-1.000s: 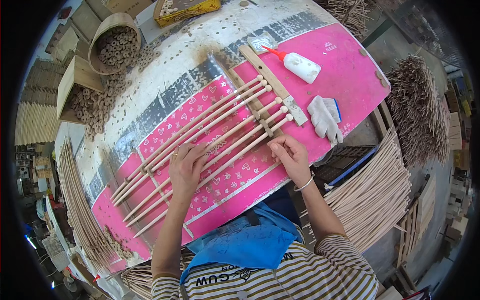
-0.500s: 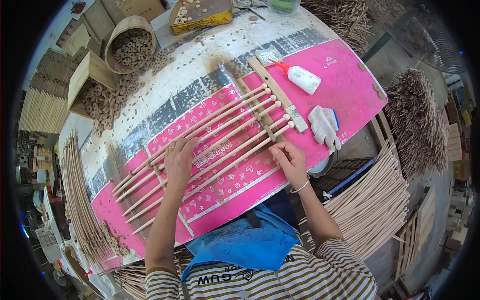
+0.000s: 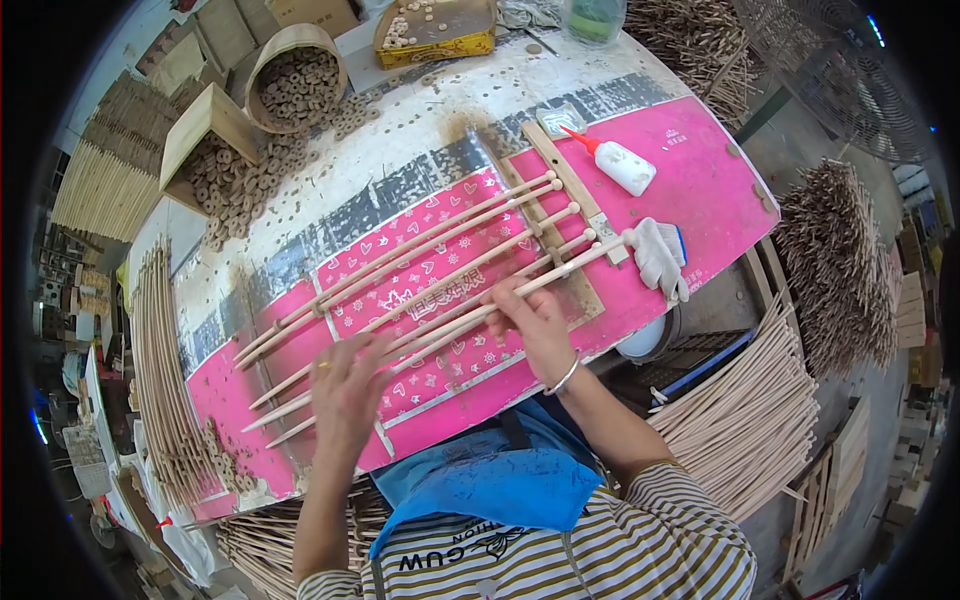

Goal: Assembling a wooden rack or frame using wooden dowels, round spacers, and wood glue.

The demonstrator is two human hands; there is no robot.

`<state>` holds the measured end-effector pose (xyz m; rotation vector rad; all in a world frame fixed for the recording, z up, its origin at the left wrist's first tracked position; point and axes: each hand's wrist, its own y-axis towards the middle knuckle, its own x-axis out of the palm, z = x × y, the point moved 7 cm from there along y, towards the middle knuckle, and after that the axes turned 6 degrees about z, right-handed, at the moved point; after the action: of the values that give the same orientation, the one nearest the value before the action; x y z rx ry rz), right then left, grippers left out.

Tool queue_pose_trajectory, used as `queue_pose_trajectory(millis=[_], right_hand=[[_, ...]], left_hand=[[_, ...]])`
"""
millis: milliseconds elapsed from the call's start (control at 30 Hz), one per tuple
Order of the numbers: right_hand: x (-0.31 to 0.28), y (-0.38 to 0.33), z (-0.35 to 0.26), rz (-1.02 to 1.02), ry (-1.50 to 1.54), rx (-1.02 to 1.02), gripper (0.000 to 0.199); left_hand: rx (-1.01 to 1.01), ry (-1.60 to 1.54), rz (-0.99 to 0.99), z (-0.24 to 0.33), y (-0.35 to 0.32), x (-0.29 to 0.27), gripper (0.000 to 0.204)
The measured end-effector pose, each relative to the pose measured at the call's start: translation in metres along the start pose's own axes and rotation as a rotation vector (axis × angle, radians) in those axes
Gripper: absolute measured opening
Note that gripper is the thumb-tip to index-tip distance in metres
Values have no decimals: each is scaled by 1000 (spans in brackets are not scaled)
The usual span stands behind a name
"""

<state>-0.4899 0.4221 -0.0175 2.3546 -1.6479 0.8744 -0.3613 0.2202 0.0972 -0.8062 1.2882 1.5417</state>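
Note:
Several slim wooden rods with ball ends (image 3: 470,270) lie side by side at a slant on a pink patterned sheet (image 3: 420,375), their balls toward a wooden stop bar (image 3: 570,180). My right hand (image 3: 537,325) is closed on one nearest rod (image 3: 592,256), whose ball end reaches past the bar's near end, close to a white glove (image 3: 658,258). Small brown wooden rings sit on some rods. My left hand (image 3: 345,390) is over the tapered ends of the near rods, its fingers smeared by motion, so its hold cannot be made out.
A white glue bottle with red nozzle (image 3: 625,168) lies beyond the bar. At the far left, a round wooden tub (image 3: 335,62) and a tipped wooden box (image 3: 180,150) hold brown rings. Bundled rods (image 3: 740,400) stand right of the table; a fan (image 3: 840,70) is at upper right.
My right hand has moved left and taken hold of a near rod, shifting it so its ball sticks out past the bar. My left hand has moved nearer to me along the rods.

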Motion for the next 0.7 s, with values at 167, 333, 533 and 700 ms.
queue_pose_trajectory(millis=[167,333,533,700], right_hand=[[-20,-1,-25,53,-17,-13,31],[-17,-4,-19,25,-43,23,30],[39,-25,21,-145,-93,129,25],[61,-38,33,-235,-68,139,21]], left_hand=[[-251,-61,-49,-56,-57,-37,45],[-356,-308,-105,-59,-74,-22,24],[-315,-473,-64,-11,-39,2,23],[-331,-511,24,24,-20,20,52]])
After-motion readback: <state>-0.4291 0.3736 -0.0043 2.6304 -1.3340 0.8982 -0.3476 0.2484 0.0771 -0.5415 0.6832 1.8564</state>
